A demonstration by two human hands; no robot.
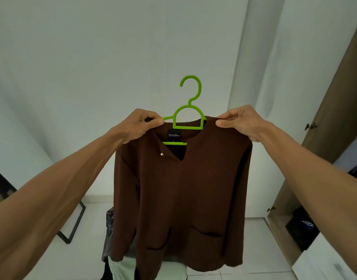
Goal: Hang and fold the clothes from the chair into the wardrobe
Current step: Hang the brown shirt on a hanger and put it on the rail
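A brown long-sleeved top (185, 199) with a notched neck and two front pockets hangs in front of me on a bright green hanger (190, 110). The hanger's hook points up, free of any rail. My left hand (142, 125) pinches the top's left shoulder together with the hanger arm. On the other shoulder, my right hand (241, 122) pinches the cloth. Below the top's hem lie more clothes (121, 267), a pale one and a dark patterned one; the chair under them is hidden.
The wardrobe (282, 225) stands at the right with its brown door (335, 110) swung open, dark items on its lower shelf and a white drawer front (323, 263) below. A black metal frame (72, 229) leans at the left. White wall ahead, white tiled floor.
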